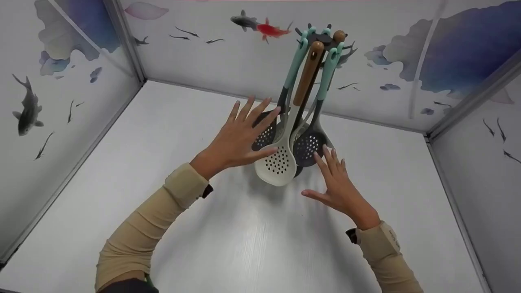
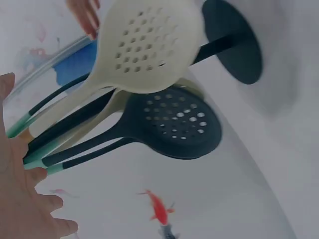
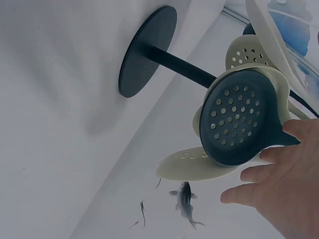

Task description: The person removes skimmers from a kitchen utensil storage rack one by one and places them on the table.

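Head view: white wood-grain tabletop, enclosed by three white wall panels printed with grey and red fish and blue-grey ink washes, joined by grey metal corner strips. Utensil rack, dark, stands toward the back of the table, hung with teal- and wood-handled tools. Cream perforated skimmer hangs foremost; dark perforated skimmer just behind it. Left hand, fingers spread wide, at the rack's left side. Right hand, fingers straight, low at its right; contact cannot be told.

Left wrist view: cream skimmer above dark skimmer; round rack base on the tabletop.

Right wrist view: dark skimmer, fingertips just beside it, holding nothing.
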`<state>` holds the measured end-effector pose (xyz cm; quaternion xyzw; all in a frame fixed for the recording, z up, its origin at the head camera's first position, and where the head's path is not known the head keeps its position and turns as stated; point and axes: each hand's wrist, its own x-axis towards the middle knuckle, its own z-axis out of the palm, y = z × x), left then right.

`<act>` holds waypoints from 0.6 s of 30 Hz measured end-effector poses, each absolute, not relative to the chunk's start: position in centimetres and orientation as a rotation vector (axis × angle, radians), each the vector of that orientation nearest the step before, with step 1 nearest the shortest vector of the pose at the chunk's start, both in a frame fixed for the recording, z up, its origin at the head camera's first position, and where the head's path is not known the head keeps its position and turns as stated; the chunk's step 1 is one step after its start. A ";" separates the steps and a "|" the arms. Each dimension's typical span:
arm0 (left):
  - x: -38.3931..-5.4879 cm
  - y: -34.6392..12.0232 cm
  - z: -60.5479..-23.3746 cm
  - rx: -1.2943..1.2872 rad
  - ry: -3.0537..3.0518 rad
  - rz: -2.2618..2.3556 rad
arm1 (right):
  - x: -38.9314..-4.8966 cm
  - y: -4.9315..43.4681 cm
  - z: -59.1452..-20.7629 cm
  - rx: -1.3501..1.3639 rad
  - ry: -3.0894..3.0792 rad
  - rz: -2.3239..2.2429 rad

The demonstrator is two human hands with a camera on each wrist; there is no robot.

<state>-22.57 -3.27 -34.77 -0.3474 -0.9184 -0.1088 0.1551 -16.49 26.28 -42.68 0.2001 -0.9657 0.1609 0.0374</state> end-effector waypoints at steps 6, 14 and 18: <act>-23.4 -0.8 -30.5 -0.966 -2.465 -0.481 | -16.3 26.4 -42.8 0.607 -2.980 0.520; -25.0 1.6 -26.0 -0.919 -2.278 -0.552 | -16.1 26.7 -42.8 0.628 -2.958 0.539; -25.7 2.5 -24.6 -0.923 -2.248 -0.533 | -16.0 26.8 -42.8 0.607 -2.971 0.547</act>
